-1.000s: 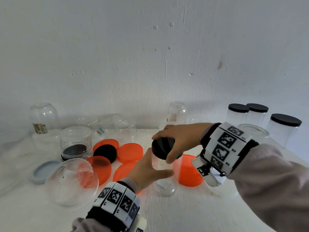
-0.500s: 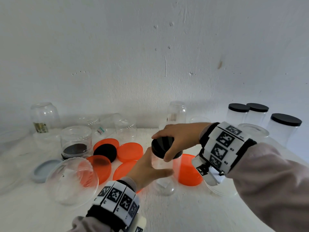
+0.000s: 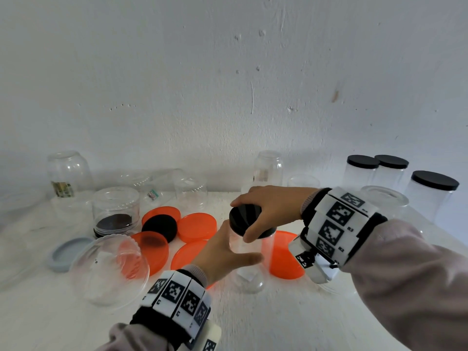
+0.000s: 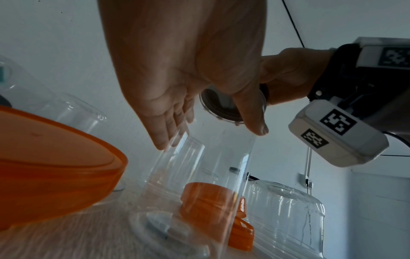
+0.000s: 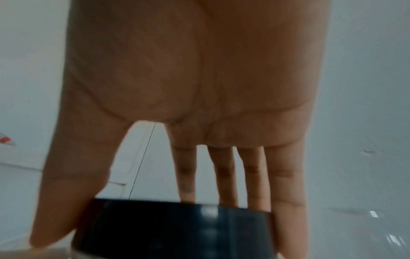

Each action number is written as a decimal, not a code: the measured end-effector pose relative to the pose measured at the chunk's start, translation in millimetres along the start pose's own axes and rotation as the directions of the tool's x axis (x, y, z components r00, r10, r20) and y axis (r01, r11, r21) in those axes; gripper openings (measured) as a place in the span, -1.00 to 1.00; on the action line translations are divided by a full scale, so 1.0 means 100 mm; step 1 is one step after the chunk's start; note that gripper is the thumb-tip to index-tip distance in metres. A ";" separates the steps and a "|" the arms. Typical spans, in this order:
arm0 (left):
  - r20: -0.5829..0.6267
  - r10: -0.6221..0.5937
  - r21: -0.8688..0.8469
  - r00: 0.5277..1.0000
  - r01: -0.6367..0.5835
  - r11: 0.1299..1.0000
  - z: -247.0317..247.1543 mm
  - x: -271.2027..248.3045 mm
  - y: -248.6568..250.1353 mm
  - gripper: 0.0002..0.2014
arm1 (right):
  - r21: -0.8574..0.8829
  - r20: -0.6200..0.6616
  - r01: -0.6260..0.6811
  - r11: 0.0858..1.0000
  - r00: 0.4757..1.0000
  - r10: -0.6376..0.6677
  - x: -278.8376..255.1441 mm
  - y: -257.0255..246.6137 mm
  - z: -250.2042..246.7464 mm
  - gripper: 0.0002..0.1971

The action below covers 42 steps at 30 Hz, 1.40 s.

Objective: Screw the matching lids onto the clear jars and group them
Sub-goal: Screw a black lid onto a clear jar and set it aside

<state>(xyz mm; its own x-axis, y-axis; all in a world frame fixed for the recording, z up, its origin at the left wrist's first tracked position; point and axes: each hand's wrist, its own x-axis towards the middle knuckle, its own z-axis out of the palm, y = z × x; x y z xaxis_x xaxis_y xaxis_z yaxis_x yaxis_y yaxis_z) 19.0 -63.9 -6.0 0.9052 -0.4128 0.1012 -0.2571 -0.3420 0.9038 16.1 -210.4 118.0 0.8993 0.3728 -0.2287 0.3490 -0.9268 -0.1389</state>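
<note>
A tall clear jar (image 3: 249, 269) stands upright at the middle of the table. My left hand (image 3: 222, 254) wraps its side, thumb across the front; in the left wrist view the jar (image 4: 199, 184) rises between thumb and fingers. A black lid (image 3: 244, 219) sits on the jar's mouth, and my right hand (image 3: 268, 211) grips its rim from above. In the right wrist view thumb and fingers reach down around the black lid (image 5: 177, 226). Three clear jars with black lids (image 3: 434, 181) stand grouped at the back right.
Several orange lids (image 3: 197, 226) and a loose black lid (image 3: 159, 226) lie left of the jar, one orange lid (image 3: 283, 254) behind it. A clear bowl-like jar (image 3: 109, 269) lies front left beside a grey lid (image 3: 68, 253). Empty clear jars (image 3: 68, 173) line the wall.
My right hand has shifted slightly on the black lid; the jar and my left hand stay in place.
</note>
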 end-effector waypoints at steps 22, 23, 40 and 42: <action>-0.014 -0.020 0.003 1.000 0.020 1.000 0.01 -0.02 0.00 -0.17 | -0.021 -0.126 -0.025 0.999 0.992 0.022 -0.07 0.02 0.20 -0.31; -0.011 -0.027 0.002 1.000 0.027 1.000 0.01 -0.02 0.00 -0.19 | -0.027 -0.154 -0.025 0.999 0.988 0.021 -0.07 0.02 0.24 -0.34; -0.192 -0.120 0.827 0.974 0.226 0.515 -1.02 -0.57 0.36 -0.19 | 0.388 -0.641 0.119 0.914 0.748 0.174 -0.82 0.39 0.39 -0.22; -0.272 -0.237 0.826 0.933 0.352 0.439 -1.26 -0.63 0.14 0.01 | 0.416 -0.736 0.104 0.903 0.622 0.268 -1.06 0.60 0.28 -0.24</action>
<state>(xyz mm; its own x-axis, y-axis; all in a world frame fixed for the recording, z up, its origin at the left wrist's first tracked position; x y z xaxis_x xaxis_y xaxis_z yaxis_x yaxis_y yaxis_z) 1.3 63.5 52.8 0.9972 -0.0750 -0.0065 -0.0741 -0.9932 0.0893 -65.8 -304.1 106.6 0.8465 -0.0493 0.5301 0.2993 -0.7794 -0.5504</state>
